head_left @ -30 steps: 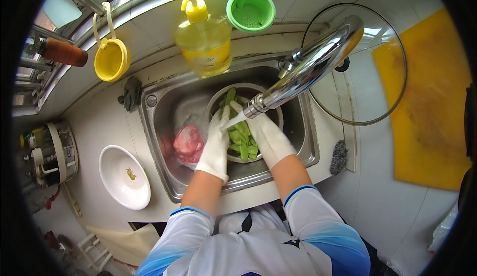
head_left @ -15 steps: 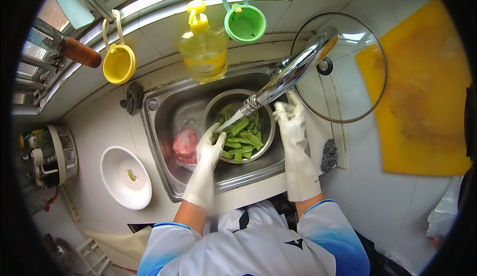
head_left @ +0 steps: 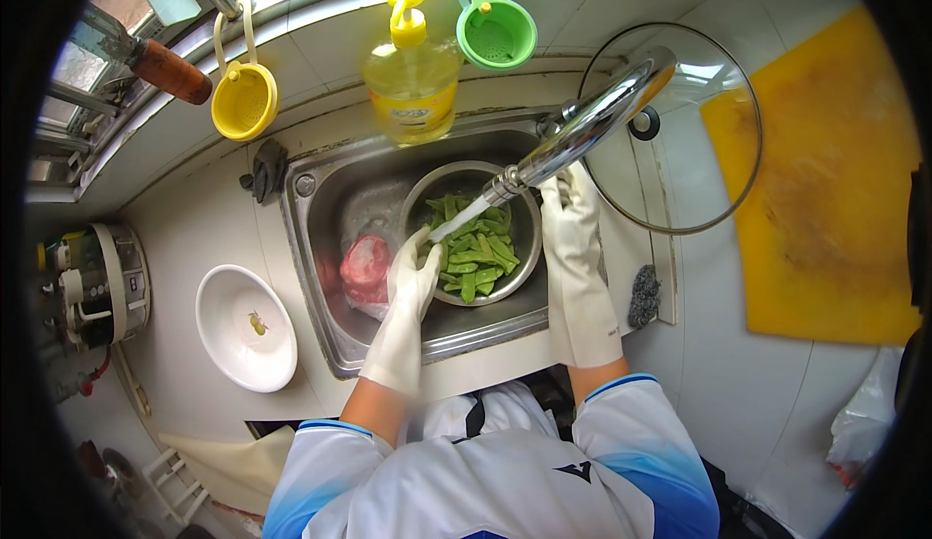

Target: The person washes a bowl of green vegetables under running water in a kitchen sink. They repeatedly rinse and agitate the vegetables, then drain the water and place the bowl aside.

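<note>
A round metal bowl of flat green bean pods sits in the steel sink under a running stream of water. My left hand, in a white rubber glove, is at the bowl's left rim. Its fingers and thumb are apart, with the fingertips at the stream over the pods. Beside it lies a pink, meat-like lump in clear plastic. My right hand, gloved likewise, is right of the bowl near the tap. Its fingers reach forward, partly hidden by the spout, with nothing visible in them.
A soap pump bottle stands behind the sink. Yellow and green strainer cups hang beyond. A white bowl is at left. A glass lid, a scouring pad and a yellow cutting board are at right.
My right hand has moved forward toward the tap, its fingers now partly behind the spout. My left hand stays at the bowl's left rim. The view has shifted slightly.
</note>
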A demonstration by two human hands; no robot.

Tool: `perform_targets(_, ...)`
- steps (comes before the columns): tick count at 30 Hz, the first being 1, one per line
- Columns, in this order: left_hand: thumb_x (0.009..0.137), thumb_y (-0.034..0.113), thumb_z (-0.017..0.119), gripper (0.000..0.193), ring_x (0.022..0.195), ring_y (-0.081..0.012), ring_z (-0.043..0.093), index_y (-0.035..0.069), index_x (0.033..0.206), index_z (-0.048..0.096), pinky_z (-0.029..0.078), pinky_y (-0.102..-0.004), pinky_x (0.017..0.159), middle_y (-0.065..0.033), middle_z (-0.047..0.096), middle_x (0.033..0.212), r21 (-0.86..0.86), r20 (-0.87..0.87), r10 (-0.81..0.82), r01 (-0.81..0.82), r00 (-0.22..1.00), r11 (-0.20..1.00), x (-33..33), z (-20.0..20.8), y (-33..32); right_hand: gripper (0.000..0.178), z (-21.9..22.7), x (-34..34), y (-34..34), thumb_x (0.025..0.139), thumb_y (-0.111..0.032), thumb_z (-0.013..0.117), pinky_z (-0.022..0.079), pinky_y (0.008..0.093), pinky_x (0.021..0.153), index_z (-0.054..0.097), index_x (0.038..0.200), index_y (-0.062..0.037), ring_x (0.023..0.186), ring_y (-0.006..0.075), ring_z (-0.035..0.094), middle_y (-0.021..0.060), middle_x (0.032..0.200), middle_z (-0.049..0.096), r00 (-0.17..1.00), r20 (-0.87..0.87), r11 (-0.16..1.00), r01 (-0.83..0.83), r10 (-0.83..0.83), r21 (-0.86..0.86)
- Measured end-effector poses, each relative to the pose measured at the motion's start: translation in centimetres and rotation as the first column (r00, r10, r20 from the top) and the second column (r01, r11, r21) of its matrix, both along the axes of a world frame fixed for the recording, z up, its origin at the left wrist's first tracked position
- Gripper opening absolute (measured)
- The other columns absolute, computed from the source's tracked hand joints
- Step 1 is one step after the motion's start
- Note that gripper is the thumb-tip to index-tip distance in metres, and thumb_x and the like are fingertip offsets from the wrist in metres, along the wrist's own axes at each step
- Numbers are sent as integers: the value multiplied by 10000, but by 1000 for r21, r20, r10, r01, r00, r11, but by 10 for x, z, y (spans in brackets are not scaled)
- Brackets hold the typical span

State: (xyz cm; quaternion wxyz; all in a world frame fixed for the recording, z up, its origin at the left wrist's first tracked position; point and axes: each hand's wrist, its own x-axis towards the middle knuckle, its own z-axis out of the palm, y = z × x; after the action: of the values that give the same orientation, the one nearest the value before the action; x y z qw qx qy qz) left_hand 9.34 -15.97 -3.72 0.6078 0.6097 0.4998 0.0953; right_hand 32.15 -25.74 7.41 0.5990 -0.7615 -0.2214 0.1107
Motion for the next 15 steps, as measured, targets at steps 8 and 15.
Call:
perform_targets(8,1092,213,612,521,1365,-252,619,-7,1557,533,451,-337,1177,-167,645,1488,135,15,129,-130,991,982,17,-28,1,517,-83,-40,-9,1008,-152,721,494,408,1144,594,1476,27,1319,371,657,259,1371,699,988,-128,859,-135,82,-493)
perform_targets(15,1068,353,676,698,1456,-349,545,-31,1604,447,393,-361,1229,-275,551,1576,-406,117,305,-234,945,883,72,-58,24,834,-203,-12,35,998,-314,806,475,348,1165,406,1600,101,1400,239,568,203,1587,537,623,-771,920,-368,134,-137)
